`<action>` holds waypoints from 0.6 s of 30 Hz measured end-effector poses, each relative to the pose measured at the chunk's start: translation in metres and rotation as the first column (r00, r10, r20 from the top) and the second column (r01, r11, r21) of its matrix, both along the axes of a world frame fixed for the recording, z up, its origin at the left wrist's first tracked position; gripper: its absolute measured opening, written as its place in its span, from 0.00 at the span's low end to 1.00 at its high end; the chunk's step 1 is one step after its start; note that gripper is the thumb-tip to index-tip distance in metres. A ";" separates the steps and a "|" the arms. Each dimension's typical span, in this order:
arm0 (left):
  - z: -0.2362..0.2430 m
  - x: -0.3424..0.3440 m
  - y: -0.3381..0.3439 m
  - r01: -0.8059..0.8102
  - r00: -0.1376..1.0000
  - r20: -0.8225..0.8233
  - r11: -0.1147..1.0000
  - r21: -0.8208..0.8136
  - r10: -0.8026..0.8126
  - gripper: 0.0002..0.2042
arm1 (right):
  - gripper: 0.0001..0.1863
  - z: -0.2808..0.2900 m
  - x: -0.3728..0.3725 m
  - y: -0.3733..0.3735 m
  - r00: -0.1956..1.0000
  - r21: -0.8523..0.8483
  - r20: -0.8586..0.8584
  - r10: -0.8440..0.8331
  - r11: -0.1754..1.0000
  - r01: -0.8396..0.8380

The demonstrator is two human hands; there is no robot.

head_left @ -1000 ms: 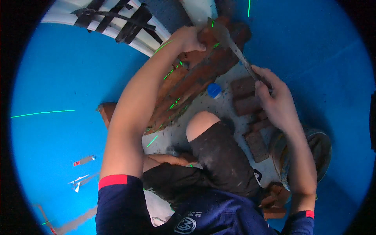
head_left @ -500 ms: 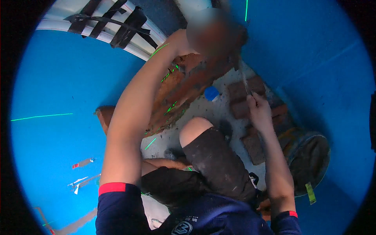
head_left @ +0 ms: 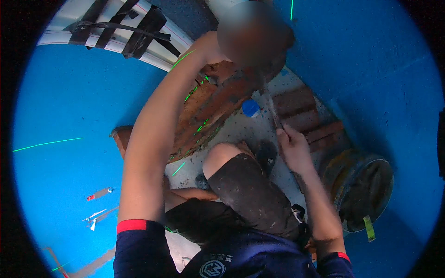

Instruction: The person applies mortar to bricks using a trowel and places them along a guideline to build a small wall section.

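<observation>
My left hand [head_left: 216, 48] reaches to the far end of a low brick wall [head_left: 208, 111]. A blurred patch covers its fingers, so what it touches or holds is hidden. In my closed right hand [head_left: 295, 149] is a narrow trowel [head_left: 271, 104], seen nearly edge-on. Its far end points up and left toward the wall's right side, though the tip is hard to make out. Dark mortar smears mark the wall's face, and bright green laser lines fall across it.
Loose bricks [head_left: 296, 109] lie on the floor right of the trowel. A round bucket of mortar [head_left: 371, 194] stands beside my right forearm. Near the wall is a blue round lid-like disc [head_left: 251, 108]. A white curved panel with black tape [head_left: 143, 34] runs at upper left.
My right hand and the trowel have moved left and slightly nearer to me. My left arm has shifted slightly left, its hand still at the wall's far end.
</observation>
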State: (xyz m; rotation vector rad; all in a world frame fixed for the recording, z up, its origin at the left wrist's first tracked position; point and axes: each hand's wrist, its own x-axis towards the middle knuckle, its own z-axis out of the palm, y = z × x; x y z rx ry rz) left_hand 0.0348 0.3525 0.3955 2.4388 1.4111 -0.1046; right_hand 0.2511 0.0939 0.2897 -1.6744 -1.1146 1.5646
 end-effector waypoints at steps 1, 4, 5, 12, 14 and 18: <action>-0.001 -0.002 0.002 0.012 1.000 0.002 1.000 -0.018 -0.012 0.38 | 0.21 0.008 -0.004 -0.002 1.000 -0.002 -0.004 0.004 1.000 -0.004; -0.001 0.001 0.000 0.008 1.000 0.009 1.000 -0.028 -0.008 0.38 | 0.21 0.022 -0.014 -0.008 1.000 0.067 -0.021 -0.009 0.998 0.010; -0.001 0.004 -0.001 -0.010 1.000 0.016 1.000 -0.018 0.010 0.37 | 0.22 0.021 -0.017 -0.010 0.999 -0.008 -0.035 0.012 1.000 -0.012; -0.013 -0.002 0.007 -0.042 0.999 0.025 0.999 0.018 0.041 0.37 | 0.23 0.017 -0.031 -0.024 0.999 0.055 -0.029 0.035 0.998 -0.033; -0.015 -0.007 0.007 -0.056 0.997 0.045 0.998 0.000 0.056 0.37 | 0.21 0.033 -0.028 -0.021 0.989 -0.026 -0.135 0.068 0.997 -0.073; -0.014 -0.008 0.007 -0.106 0.993 0.039 0.994 -0.028 0.107 0.37 | 0.17 0.064 -0.028 -0.024 0.911 -0.269 -0.411 -0.040 0.960 -0.079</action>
